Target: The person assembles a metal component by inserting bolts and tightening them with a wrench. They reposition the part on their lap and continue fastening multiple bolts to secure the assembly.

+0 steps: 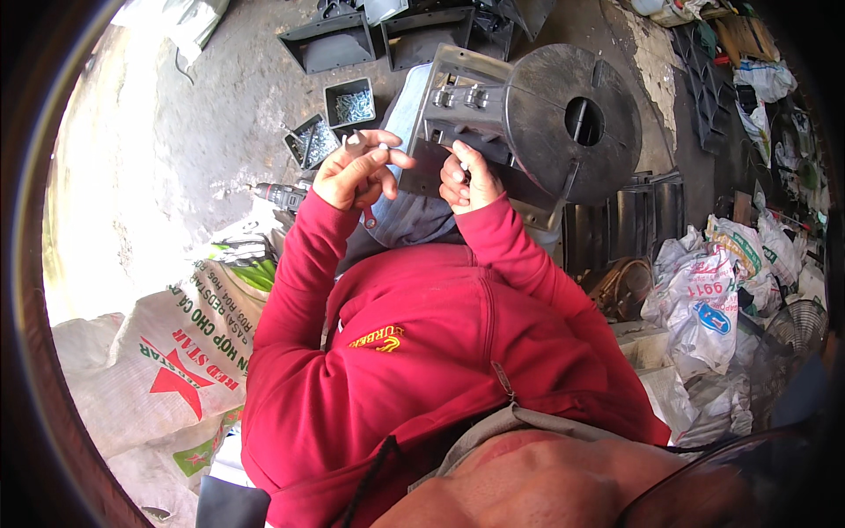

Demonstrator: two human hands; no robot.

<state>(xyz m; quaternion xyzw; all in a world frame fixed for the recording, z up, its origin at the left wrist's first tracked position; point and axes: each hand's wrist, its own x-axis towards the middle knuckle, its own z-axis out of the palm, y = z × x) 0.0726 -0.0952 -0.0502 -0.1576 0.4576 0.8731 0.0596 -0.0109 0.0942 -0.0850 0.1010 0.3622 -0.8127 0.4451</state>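
Note:
My left hand (359, 172) is closed around a combination wrench (370, 222), whose ring end sticks out below the palm. A small pale piece, perhaps a bolt (383, 149), shows at the thumb and forefinger. Opposite it, my right hand (473, 180) has its fingers curled in a pinch; a small light thing at the fingertips is too small to name. Just beyond the hands, a black assembly with a round slotted disc (546, 119) and a square frame (447, 70) rests over my lap. Metal hinge-like fittings (475, 97) sit on its near-left part.
Two black bins (352, 103) of small screws or bolts stand beyond my left hand. A cordless drill (282, 195) lies left of my forearm. Black trays (330, 42) are on the floor at the far side. Sacks (189, 352) lie left, and plastic bags (704, 299) right.

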